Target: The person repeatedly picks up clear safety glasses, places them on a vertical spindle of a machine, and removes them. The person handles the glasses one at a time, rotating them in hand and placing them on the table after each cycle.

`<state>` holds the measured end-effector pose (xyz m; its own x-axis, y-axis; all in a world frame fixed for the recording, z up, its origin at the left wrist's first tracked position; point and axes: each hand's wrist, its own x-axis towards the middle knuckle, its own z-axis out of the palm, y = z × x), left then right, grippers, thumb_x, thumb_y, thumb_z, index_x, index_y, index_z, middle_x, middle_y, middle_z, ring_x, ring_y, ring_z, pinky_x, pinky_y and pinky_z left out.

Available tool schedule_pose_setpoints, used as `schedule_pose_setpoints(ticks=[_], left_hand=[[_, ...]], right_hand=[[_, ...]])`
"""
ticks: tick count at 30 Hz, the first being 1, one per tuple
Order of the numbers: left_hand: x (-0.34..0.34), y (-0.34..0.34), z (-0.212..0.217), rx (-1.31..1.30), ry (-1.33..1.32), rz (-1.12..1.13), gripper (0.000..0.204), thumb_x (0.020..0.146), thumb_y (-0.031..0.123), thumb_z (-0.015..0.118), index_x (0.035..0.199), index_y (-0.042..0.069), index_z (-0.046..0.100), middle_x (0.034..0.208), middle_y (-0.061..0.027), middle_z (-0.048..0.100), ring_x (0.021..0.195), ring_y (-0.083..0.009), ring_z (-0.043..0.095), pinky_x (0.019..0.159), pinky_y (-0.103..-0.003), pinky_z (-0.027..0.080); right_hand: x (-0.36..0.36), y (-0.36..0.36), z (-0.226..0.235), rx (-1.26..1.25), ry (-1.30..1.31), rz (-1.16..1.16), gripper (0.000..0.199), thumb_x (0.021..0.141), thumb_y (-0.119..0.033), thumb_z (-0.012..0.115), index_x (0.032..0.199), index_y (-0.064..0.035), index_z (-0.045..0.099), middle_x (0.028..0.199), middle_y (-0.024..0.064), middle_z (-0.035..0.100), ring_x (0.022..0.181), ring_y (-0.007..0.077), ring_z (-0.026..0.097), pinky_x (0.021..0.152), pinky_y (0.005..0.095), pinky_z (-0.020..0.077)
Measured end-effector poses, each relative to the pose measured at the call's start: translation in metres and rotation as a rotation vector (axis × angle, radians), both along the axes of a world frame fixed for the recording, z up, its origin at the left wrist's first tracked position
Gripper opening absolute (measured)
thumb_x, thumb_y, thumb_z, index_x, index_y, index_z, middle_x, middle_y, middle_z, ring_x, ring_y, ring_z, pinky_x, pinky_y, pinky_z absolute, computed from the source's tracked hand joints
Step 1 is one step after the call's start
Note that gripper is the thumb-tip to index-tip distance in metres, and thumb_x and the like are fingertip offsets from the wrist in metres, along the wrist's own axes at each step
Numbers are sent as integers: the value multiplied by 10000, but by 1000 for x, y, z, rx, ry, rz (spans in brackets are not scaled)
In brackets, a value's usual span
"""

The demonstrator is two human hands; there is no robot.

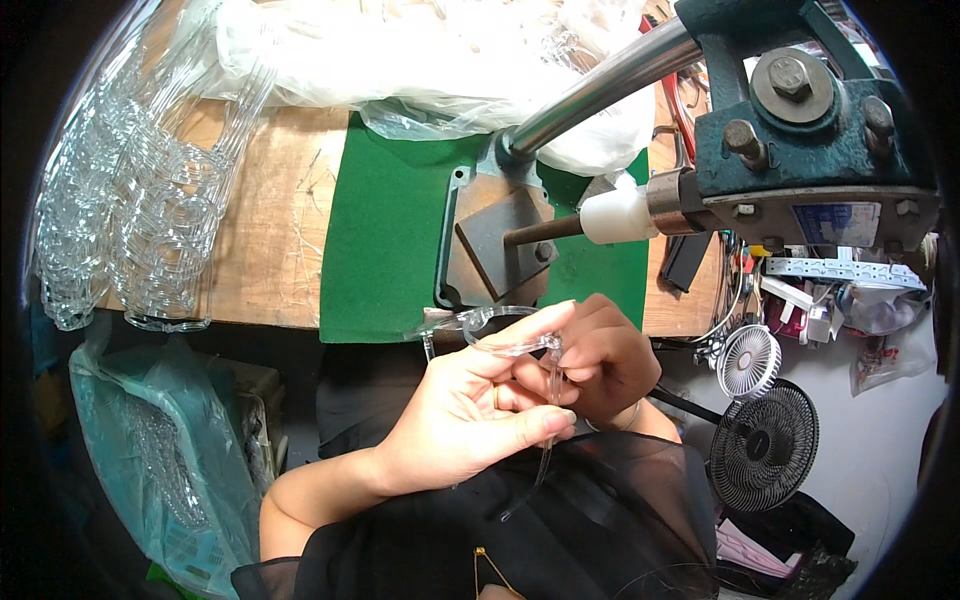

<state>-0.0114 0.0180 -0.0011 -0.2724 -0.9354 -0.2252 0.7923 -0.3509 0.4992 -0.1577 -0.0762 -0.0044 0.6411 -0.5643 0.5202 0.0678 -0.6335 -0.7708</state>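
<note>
Between my two hands, above my lap and just in front of the table edge, is a clear plastic eyeglass frame [440,325]. My left hand [440,415] grips its front, thumb and fingers closed about it. Pinched at the hinge corner are the fingertips of my right hand [612,360]; part of that hand lies in shadow. A clear temple arm [543,465] hangs down from this corner past my left thumb. Whether a small part sits between my right fingertips is hidden. Beyond my hands stands a dark green bench press [820,150] with a white plastic tip [612,216] above a metal base [470,240].
The press rests on a green mat [375,230] on a wooden table [265,250]. Many clear frames [165,225] are heaped at left, with plastic bags [430,60] at the back. Below left hangs a teal bag [110,400]. At right are a white fan [750,360] and a black fan [765,445].
</note>
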Motion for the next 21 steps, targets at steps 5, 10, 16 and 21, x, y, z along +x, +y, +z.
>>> schedule_pose_setpoints(ticks=[5, 10, 16, 21], left_hand=[[-2, 1, -2, -1, 19, 0, 727, 761, -103, 620, 1378, 33, 259, 939, -128, 607, 801, -232, 648, 736, -314, 545], [-1, 0, 1, -10, 40, 11, 725, 761, -105, 619, 1378, 41, 266, 945, -124, 606, 806, -226, 645, 738, -313, 545], [0, 0, -2, 7, -9, 4, 723, 761, -103, 621, 1377, 38, 267, 941, -121, 605, 805, -213, 643, 740, -305, 544], [0, 0, -2, -16, -14, 11, 717, 765, -104, 616, 1376, 36, 267, 936, -114, 603, 803, -211, 643, 742, -305, 544]], right_hand=[[-2, -2, 0, 32, -34, 19, 148, 695, -31, 710, 801, -18, 608, 728, 83, 620, 618, 205, 583, 543, 279, 457], [-2, -5, 2, 135, -29, 65, 131, 700, -29, 707, 787, -18, 610, 727, 77, 621, 627, 201, 587, 554, 275, 458], [-1, -22, 20, 177, 133, 211, 129, 710, -53, 705, 789, -22, 608, 725, 65, 613, 634, 205, 580, 551, 280, 450], [-1, -16, 21, 66, 152, 157, 134, 711, -74, 708, 789, -24, 612, 733, 66, 615, 640, 204, 580, 553, 277, 453]])
